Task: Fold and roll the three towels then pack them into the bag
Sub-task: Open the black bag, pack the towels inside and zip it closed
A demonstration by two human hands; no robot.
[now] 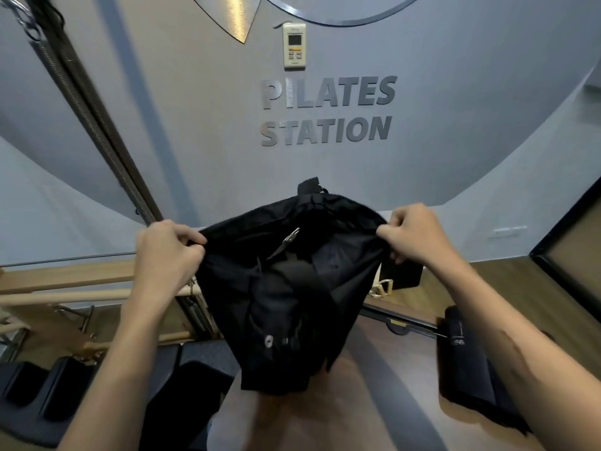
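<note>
From the head view, you hold the black bag (292, 288) up in the air in front of you, at the centre of the frame, with its mouth pulled wide between your two hands. Your left hand (166, 252) sits at nine o'clock from the bag's opening, its fingers curled around the left edge of the rim and gripping the fabric. Your right hand (414, 234) sits at three o'clock, thumb and fingers pinching the right edge of the rim. The bag's body hangs down from your hands toward six o'clock, its fabric slack and creased. A metal clip (291, 236) shows inside the opening, near the back rim at about twelve o'clock. A dark strap runs across the front of the bag.

At four o'clock from the bag, below your right forearm, a dark rolled towel (468, 359) lies on the wooden floor (383, 402), well apart from the bag. On the wall behind, at twelve o'clock, stand the letters PILATES STATION (327, 110), with a white remote control (294, 45) mounted above them.
</note>
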